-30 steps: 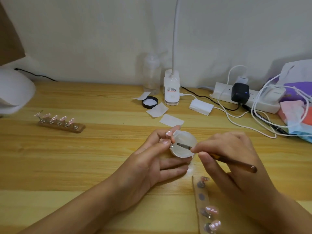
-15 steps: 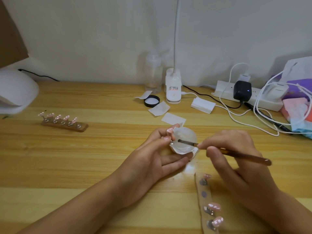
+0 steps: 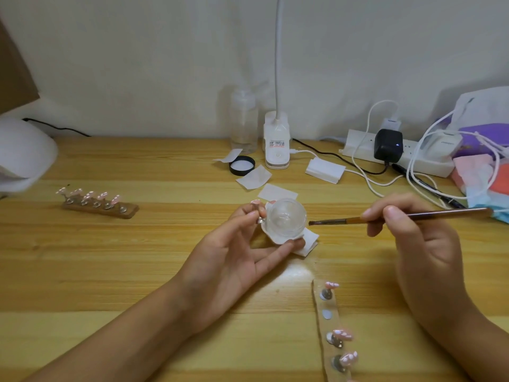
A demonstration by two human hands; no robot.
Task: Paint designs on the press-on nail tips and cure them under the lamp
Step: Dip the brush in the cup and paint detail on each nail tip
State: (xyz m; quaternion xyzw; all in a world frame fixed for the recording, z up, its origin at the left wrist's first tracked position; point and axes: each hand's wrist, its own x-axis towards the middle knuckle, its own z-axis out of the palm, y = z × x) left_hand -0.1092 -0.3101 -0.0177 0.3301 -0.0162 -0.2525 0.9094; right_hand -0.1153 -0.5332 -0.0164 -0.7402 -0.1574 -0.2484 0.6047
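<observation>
My left hand (image 3: 237, 252) pinches a small metal nail stand (image 3: 260, 217) between thumb and forefinger, its other fingers stretched out beside a small clear glass cup (image 3: 286, 217) that sits on a white wipe (image 3: 305, 242). My right hand (image 3: 413, 244) grips a brown brush (image 3: 399, 217), bristles pointing left, just right of the cup and outside it. A wooden holder strip (image 3: 326, 329) at bottom centre carries pink nail tips (image 3: 343, 334) with white dots. A second strip (image 3: 102, 206) with pink tips lies at left. The white curing lamp (image 3: 23, 155) stands at the far left edge.
At the back stand a clear bottle (image 3: 243, 122), a white desk-lamp base (image 3: 276, 144), a black lid (image 3: 242, 165), loose white wipes (image 3: 253, 176) and a wipe pack (image 3: 325, 169). A power strip (image 3: 396, 154) with chargers, white cables and bags (image 3: 484, 166) crowd the right.
The brush tip has come out of the glass cup and moved right. My left hand has kept its hold beside the cup.
</observation>
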